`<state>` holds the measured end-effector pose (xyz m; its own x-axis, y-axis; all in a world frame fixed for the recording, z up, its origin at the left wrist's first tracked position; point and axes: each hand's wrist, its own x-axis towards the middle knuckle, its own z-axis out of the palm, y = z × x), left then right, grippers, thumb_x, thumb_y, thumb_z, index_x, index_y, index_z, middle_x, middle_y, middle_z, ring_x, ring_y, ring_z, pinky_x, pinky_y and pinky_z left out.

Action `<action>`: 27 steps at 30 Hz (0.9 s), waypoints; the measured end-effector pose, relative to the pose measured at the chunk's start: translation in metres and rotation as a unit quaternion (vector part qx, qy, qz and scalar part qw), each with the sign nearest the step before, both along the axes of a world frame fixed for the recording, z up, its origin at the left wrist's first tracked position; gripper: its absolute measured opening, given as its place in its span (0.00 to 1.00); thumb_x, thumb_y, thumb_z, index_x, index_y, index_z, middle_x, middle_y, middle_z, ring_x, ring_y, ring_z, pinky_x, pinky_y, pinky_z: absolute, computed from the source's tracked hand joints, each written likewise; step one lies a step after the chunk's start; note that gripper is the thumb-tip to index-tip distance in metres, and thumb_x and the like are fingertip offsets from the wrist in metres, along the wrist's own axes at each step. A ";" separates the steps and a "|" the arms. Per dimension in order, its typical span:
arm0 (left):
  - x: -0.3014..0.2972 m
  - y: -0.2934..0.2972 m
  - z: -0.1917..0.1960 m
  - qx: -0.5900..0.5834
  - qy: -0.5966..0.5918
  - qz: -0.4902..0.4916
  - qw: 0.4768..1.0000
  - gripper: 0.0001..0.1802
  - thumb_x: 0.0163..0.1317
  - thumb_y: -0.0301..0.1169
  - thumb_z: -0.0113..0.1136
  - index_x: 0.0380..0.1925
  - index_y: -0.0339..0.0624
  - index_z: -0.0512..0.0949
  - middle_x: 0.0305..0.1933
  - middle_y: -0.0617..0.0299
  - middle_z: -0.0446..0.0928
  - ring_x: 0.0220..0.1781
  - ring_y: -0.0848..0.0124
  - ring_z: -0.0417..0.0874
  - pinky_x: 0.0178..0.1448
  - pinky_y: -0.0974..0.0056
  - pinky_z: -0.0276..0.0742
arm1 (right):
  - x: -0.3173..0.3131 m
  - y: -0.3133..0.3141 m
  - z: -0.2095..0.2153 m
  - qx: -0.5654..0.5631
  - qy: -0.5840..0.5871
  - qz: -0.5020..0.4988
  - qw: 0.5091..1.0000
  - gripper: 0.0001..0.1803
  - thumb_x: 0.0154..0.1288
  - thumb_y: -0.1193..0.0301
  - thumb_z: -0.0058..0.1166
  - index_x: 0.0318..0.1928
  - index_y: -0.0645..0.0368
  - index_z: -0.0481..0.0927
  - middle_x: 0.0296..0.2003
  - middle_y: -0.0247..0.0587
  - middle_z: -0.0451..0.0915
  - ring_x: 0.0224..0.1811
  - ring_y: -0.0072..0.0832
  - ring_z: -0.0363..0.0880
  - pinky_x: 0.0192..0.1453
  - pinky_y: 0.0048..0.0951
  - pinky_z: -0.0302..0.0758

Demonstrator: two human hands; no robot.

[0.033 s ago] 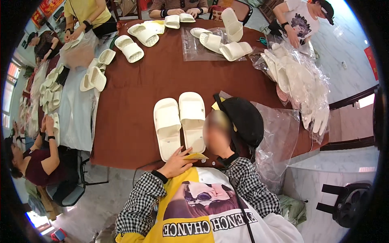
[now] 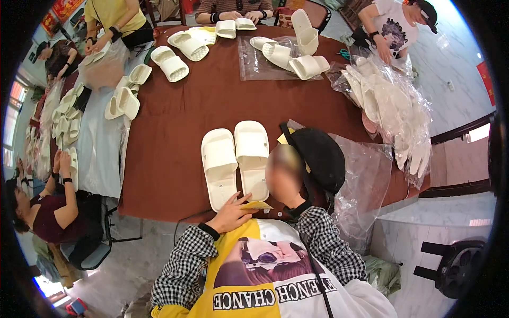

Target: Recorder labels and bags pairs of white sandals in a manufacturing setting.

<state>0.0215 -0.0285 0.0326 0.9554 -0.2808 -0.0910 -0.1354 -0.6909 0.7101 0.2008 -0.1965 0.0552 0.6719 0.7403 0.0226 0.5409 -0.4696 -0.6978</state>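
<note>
Both hands are at the near edge of the brown-covered counter (image 2: 169,127). The left hand (image 2: 231,214) has its fingers stretched and slightly spread by the heel ends of two white slippers (image 2: 220,156), touching a yellow sheet (image 2: 259,205); whether it pinches the sheet, I cannot tell. The right hand (image 2: 286,185), just beside the right slipper, is mostly blurred, so I cannot tell how open it is or what it has hold of.

At far left, beyond a seated person (image 2: 53,209), lies a slipper pile (image 2: 64,119). The two white slippers lie side by side at the counter's near middle, toes pointing away. Right of them are a black cloth item (image 2: 321,159), a clear plastic bag (image 2: 366,172) and a heap of wrapped slippers (image 2: 389,100).
</note>
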 end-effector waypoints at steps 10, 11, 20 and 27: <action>-0.005 -0.005 0.004 -0.019 -0.011 0.018 1.000 0.19 0.70 0.40 0.47 0.54 0.51 0.81 0.62 0.65 0.76 0.77 0.66 0.55 0.81 0.50 0.40 | -0.006 0.013 -0.007 -0.059 -0.122 0.020 0.991 0.04 0.61 0.71 0.57 0.34 0.57 0.76 0.33 0.40 0.74 0.38 0.39 0.79 0.39 0.39 0.77; -0.005 -0.004 0.004 -0.020 -0.009 0.014 1.000 0.19 0.70 0.40 0.47 0.54 0.50 0.81 0.62 0.64 0.76 0.77 0.66 0.55 0.81 0.50 0.40 | -0.005 0.014 -0.008 -0.064 -0.140 0.032 0.988 0.04 0.61 0.72 0.57 0.34 0.57 0.76 0.33 0.40 0.74 0.38 0.38 0.79 0.38 0.39 0.77; -0.002 -0.001 0.006 -0.026 0.003 0.003 1.000 0.19 0.69 0.39 0.48 0.54 0.49 0.81 0.64 0.60 0.74 0.77 0.62 0.56 0.80 0.46 0.41 | 0.005 0.017 -0.017 -0.088 -0.202 0.087 0.972 0.05 0.61 0.72 0.55 0.32 0.59 0.74 0.31 0.41 0.73 0.36 0.38 0.78 0.35 0.38 0.78; -0.004 -0.002 0.005 -0.019 0.012 0.014 1.000 0.19 0.69 0.40 0.47 0.53 0.51 0.82 0.65 0.62 0.74 0.78 0.69 0.54 0.80 0.50 0.40 | 0.003 0.007 -0.009 -0.065 -0.140 0.068 0.986 0.04 0.64 0.71 0.54 0.34 0.58 0.74 0.32 0.40 0.73 0.37 0.38 0.78 0.37 0.37 0.78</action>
<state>0.0179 -0.0302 0.0378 0.9607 -0.2569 -0.1049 -0.0979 -0.6675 0.7382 0.2038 -0.1899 0.0463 0.5469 0.8322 0.0918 0.7676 -0.4546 -0.4518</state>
